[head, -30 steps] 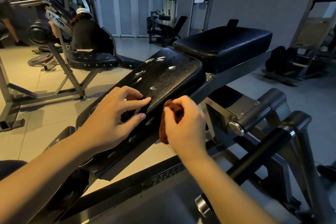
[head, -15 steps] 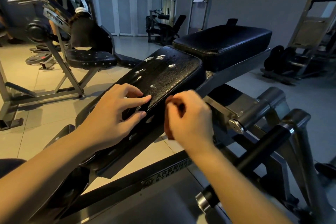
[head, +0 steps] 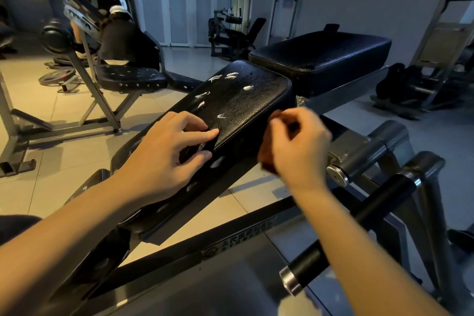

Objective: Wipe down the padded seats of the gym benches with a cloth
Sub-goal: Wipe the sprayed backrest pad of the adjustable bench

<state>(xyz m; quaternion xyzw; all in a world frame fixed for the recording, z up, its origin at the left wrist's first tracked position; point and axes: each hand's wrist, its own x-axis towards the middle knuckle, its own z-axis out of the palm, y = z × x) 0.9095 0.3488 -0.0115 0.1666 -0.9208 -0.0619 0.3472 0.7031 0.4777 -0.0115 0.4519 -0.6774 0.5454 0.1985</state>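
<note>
At the near end of the tilted padded seat (head: 243, 102), your left grip (head: 164, 159) rests with its fingers spread and lightly bent, fingertips touching the black upholstery; it holds nothing. Your right grip (head: 300, 146), blurred, is curled round a reddish-brown cloth (head: 266, 163), which lies against the seat's right edge. White marks (head: 232, 75) dot the upper part of the seat. Beyond its far end sits a second, level black pad (head: 320, 56). To your right, a black roller bar (head: 359, 223) crosses the steel frame (head: 256, 233). Another bench (head: 128, 78) stands well apart at left on the tiled floor (head: 64, 161).
</note>
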